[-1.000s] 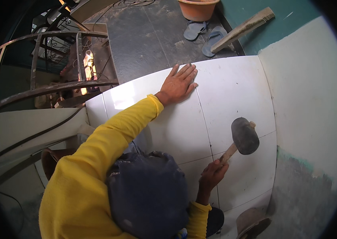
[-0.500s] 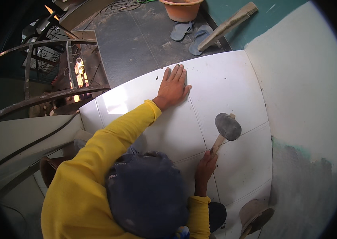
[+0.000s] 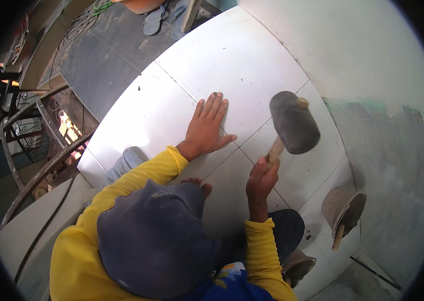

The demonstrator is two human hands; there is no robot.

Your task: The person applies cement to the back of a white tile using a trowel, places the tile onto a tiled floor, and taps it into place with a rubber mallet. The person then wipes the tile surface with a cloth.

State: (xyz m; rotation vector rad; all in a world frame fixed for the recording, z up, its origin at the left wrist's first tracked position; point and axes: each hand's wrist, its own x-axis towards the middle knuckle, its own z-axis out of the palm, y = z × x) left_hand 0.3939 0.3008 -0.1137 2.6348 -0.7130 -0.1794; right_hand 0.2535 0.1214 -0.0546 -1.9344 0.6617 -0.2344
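My left hand (image 3: 205,126) lies flat on a white floor tile (image 3: 136,108), its fingers spread and nothing in it. Its thumb points right, close to where several tile joints meet. Wrapped round the wooden handle of a rubber mallet (image 3: 292,123) is my right hand (image 3: 262,181). The mallet's black head is raised toward the camera, over the tiles to the right of my left hand. How far the head is above the tiles I cannot tell. Both of my forearms are in yellow sleeves (image 3: 149,173).
Near the right wall (image 3: 387,145) stands a bucket (image 3: 340,205) with a wooden handle sticking out; another bucket (image 3: 298,265) is by my knee. Grey slippers (image 3: 155,20) and an orange basin (image 3: 142,5) are on dark flooring at the back. A metal railing (image 3: 46,118) borders the left.
The view has turned and moved, so the slippers and basin sit farther up and left. My left hand lies nearer the tile joints' crossing. The mallet head appears larger, raised closer to the camera.
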